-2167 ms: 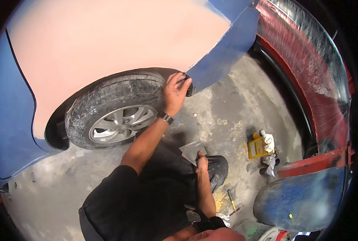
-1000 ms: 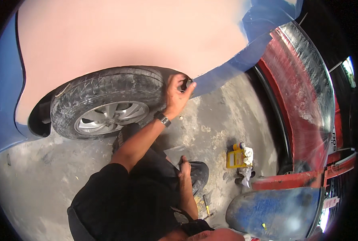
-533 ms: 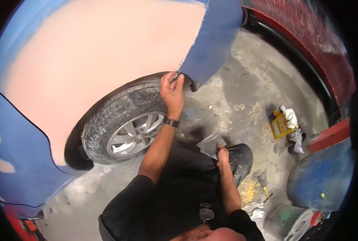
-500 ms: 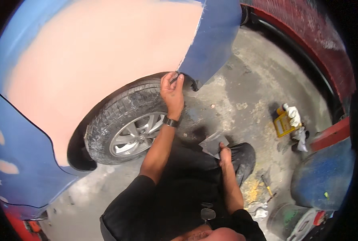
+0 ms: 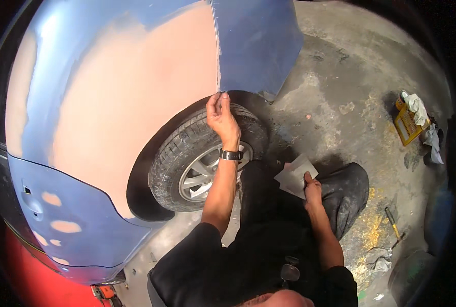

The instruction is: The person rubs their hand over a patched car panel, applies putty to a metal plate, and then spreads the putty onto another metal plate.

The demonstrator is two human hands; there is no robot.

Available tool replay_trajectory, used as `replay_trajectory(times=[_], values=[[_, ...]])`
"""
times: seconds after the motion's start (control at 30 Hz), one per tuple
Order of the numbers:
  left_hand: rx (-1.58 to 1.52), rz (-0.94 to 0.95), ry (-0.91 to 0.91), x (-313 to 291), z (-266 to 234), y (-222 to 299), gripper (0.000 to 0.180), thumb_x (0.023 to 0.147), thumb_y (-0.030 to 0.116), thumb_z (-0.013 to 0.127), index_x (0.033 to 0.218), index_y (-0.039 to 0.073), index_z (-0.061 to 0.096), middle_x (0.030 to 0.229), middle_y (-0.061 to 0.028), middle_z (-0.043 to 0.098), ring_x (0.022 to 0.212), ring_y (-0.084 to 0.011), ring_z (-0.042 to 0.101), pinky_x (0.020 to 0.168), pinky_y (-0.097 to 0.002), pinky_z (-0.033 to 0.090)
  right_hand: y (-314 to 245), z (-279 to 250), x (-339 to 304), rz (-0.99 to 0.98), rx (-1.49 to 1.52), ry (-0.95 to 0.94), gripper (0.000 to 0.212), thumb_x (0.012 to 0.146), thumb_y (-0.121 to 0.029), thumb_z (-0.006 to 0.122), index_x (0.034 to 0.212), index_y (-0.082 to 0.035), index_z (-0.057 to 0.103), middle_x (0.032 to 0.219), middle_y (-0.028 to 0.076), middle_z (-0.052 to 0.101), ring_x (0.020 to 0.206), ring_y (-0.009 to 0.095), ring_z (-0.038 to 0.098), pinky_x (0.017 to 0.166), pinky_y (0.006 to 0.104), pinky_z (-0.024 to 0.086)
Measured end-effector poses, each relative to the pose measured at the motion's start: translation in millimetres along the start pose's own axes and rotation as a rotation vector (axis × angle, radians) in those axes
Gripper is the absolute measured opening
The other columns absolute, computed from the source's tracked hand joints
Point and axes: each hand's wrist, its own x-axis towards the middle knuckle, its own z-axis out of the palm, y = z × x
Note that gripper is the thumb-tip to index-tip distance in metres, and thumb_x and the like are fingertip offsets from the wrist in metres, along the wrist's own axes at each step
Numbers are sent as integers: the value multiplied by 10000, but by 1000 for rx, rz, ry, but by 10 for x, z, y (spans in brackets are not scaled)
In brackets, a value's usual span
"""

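My left hand [image 5: 223, 123] is raised to the lip of the wheel arch, fingers pinched together at the bottom of the seam between the pinkish filler-coated panel [image 5: 141, 92] and the blue panel [image 5: 256, 46]. Whether something small sits between those fingertips, I cannot make out. Below it is the tyre [image 5: 174, 163] with its silver wheel [image 5: 202, 176]. Over my lap, my right hand [image 5: 313, 192] grips thin, flat grey sheets [image 5: 298, 176], fanned apart, with a pinkish patch on the rear one. The thumb lies on top of them.
A yellow can [image 5: 408, 126] with crumpled white paper [image 5: 416, 109] stands on the stained concrete floor at right. Nearer lies a yellow-and-black handled tool [image 5: 393, 223] by yellow residue. The blue door [image 5: 74, 204] bears several filler spots. A red surface [image 5: 43, 261] is at lower left.
The view has shifted, so the car's rear blue panel and floor show differently. My left hand stays at the wheel arch seam. My right hand still holds the sheets, now tilted and lighter-looking.
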Motion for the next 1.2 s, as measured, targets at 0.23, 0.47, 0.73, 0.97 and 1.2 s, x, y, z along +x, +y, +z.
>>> replay_trajectory(times=[0.23, 0.47, 0.73, 0.97, 1.2], values=[[19, -19, 3, -18, 26, 63, 247, 920, 117, 699, 1125, 2, 622, 1049, -56, 662, 929, -113, 631, 824, -273, 546, 141, -174, 204, 47, -21, -50, 328, 943, -293, 662, 1029, 18, 602, 985, 104, 638, 877, 222, 598, 773, 383, 494], [49, -29, 11, 85, 75, 19, 237, 918, 216, 719, 1041, 39, 620, 1010, -37, 669, 893, -107, 627, 761, -279, 530, 165, -234, 234, 84, -86, 17, 495, 917, -349, 689, 1166, 39, 511, 1078, 137, 603, 965, 241, 577, 817, 394, 488], [147, -28, 126, 185, 140, -4, 281, 908, 292, 733, 991, 54, 609, 904, -13, 671, 793, -83, 596, 661, -254, 456, 217, -272, 292, 78, -159, 90, 580, 903, -373, 701, 1229, 38, 454, 1120, 146, 581, 979, 249, 566, 821, 395, 485], [492, -238, -242, -191, -616, 6, 351, 1009, 257, 577, 743, 34, 628, 882, -52, 646, 684, -89, 579, 674, -249, 485, 168, -159, 177, 15, -94, 6, 343, 935, -325, 664, 982, 11, 614, 931, 87, 636, 842, 195, 580, 771, 357, 468], [1129, 710, -1031, 158, 169, 1341, 613, 975, 149, 542, 1511, 0, 286, 1530, -224, 349, 1441, -383, 294, 1167, -534, 208, 213, -212, 222, 0, -179, -4, 274, 957, -267, 637, 1006, 1, 647, 952, 61, 667, 844, 160, 603, 731, 337, 475]])
